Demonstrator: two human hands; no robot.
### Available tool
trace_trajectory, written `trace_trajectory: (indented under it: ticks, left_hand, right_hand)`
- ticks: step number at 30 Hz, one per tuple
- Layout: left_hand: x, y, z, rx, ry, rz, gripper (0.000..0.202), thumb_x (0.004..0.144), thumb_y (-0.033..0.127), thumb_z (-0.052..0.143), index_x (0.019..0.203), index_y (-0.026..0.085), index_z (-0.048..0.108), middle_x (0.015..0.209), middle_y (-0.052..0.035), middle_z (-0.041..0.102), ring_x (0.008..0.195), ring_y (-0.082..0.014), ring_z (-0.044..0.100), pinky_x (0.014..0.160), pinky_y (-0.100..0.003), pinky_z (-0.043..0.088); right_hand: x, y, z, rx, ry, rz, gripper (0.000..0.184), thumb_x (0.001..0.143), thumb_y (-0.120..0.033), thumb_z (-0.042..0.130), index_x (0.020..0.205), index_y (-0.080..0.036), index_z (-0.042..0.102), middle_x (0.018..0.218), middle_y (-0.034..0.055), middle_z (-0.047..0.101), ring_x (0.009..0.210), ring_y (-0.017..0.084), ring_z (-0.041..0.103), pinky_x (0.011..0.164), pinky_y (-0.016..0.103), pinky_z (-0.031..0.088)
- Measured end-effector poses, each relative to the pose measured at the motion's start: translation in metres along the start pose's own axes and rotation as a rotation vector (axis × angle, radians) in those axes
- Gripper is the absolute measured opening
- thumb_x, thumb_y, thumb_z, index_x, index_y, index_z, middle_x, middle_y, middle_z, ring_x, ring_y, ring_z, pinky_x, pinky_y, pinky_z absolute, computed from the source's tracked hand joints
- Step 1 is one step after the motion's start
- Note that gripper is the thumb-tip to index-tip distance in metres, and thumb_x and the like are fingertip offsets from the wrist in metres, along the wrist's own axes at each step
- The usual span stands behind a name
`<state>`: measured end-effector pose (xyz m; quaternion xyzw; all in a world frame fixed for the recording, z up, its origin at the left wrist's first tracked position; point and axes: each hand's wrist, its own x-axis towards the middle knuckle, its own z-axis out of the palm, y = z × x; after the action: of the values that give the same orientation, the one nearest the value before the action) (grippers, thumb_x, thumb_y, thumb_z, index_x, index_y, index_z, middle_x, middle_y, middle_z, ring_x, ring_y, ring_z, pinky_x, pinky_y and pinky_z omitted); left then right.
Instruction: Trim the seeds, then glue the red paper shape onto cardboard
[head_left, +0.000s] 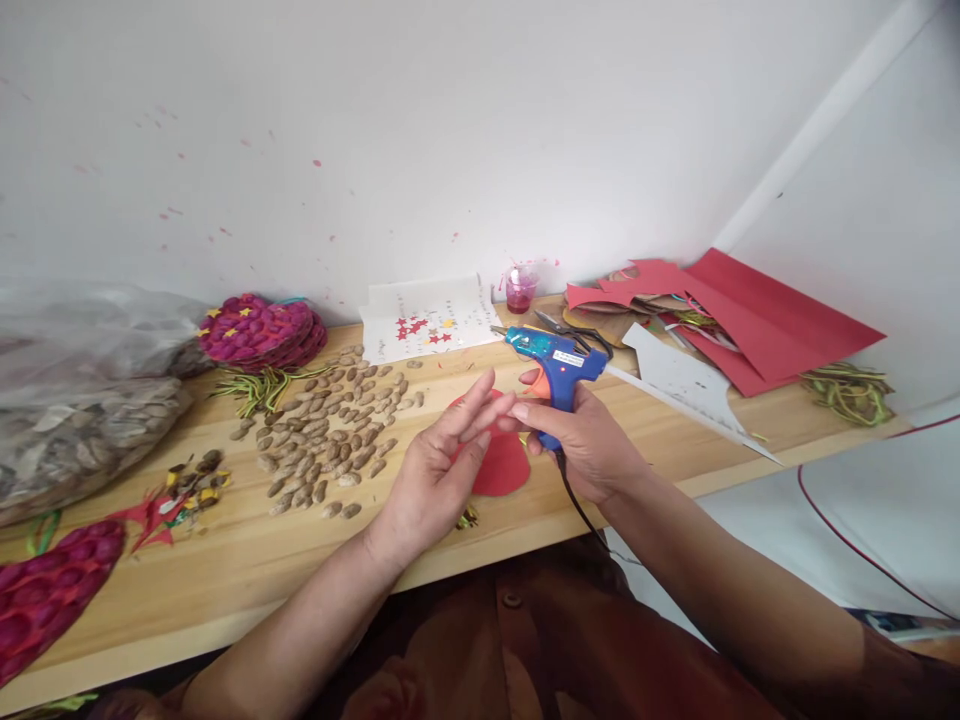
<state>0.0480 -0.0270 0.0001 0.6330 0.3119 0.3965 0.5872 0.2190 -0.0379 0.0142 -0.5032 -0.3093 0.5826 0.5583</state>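
A blue hot glue gun [562, 375] is gripped in my right hand [600, 445], its nozzle pointing to the left. A white glue stick [675, 405] sticks out of its back, and a black cord hangs from the handle. My left hand [435, 465] has its fingers stretched out, with their tips at the right thumb; whether they touch it I cannot tell. Beneath both hands lies a red paper piece with a rounded edge [504, 475], partly hidden by the left fingers. Unshelled peanuts [330, 440] are spread on the wooden table [247, 560] left of my hands.
Behind are a white sheet with paper stars [420, 325], a cup of red liquid [519, 292] and scissors [577, 330]. Red paper [780, 320] is piled right. Stacked purple-pink decorated pieces [259, 335] and a plastic bag [82, 400] stand left.
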Motion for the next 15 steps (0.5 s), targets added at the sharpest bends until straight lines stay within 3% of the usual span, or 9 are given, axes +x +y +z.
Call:
trace_trajectory:
  ticks: [6,9,13,15]
  left_hand:
    - [-0.0034,-0.0013,0.0010,0.129,0.019,0.070,0.058,0.099,0.025,0.051,0.155,0.029,0.035,0.141,-0.0057,0.061,0.144,-0.0186,0.042,0.124,-0.041,0.025]
    - [-0.0051,-0.0041,0.0004,0.270,0.024,0.158,0.057,0.100,0.021,0.049,0.154,0.031,0.036,0.142,-0.0043,0.061,0.143,-0.0179,0.043,0.126,-0.044,0.019]
    - [-0.0056,-0.0087,-0.0003,0.371,0.036,0.308,0.058,0.099,0.017,0.049,0.154,0.033,0.036,0.143,-0.0034,0.060,0.143,-0.0184,0.043,0.125,-0.045,0.022]
    - [-0.0059,-0.0089,0.0003,0.357,0.038,0.315,0.058,0.099,0.017,0.049,0.153,0.032,0.037,0.143,-0.0035,0.060,0.144,-0.0188,0.042,0.124,-0.045,0.023]
  right_hand:
    - [-0.0033,-0.0025,-0.0002,-0.021,-0.017,0.001,0.046,0.066,-0.027,0.081,0.104,-0.023,0.057,0.079,0.0008,0.074,0.078,0.021,0.074,0.046,0.021,0.040]
    - [-0.0038,-0.0014,-0.0015,-0.024,-0.030,0.008,0.047,0.065,-0.027,0.082,0.105,-0.023,0.057,0.078,-0.0002,0.073,0.078,0.021,0.073,0.046,0.020,0.040]
    - [-0.0034,-0.0008,-0.0030,-0.014,-0.033,0.001,0.046,0.064,-0.026,0.082,0.103,-0.023,0.058,0.073,-0.0013,0.070,0.073,0.019,0.071,0.045,0.021,0.039]
    - [-0.0032,-0.0011,-0.0035,-0.008,-0.034,0.000,0.045,0.064,-0.026,0.081,0.103,-0.023,0.059,0.073,-0.0012,0.070,0.072,0.019,0.071,0.045,0.021,0.039]
